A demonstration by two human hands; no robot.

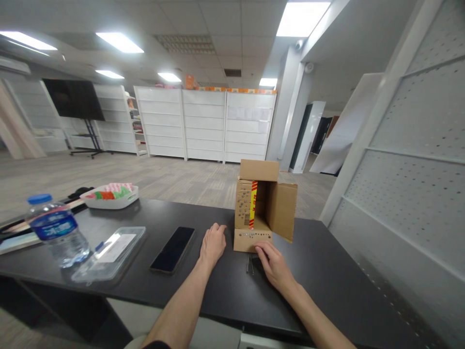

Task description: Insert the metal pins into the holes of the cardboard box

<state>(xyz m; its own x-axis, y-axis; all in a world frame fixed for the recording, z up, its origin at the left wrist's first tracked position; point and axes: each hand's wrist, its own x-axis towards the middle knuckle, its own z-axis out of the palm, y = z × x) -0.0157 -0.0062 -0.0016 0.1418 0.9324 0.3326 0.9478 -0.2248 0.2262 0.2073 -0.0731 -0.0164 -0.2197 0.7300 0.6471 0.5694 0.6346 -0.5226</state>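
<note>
A cardboard box stands on the black table with its open side toward me. Its lower flap hangs forward and carries a row of small holes with some metal bits in them. Just left of the box, my left hand rests on the tabletop, its fingers loosely bent and apart, holding nothing. My right hand is at the flap's lower right edge, thumb and fingertips brought together. What sits between them is too small to make out. Below the flap lie a few thin screws, close to the right hand.
Left of my left hand lies a black phone. Further left are a clear plastic case, a water bottle and a white basket with colourful packets. A perforated white panel rises along the right side of the table.
</note>
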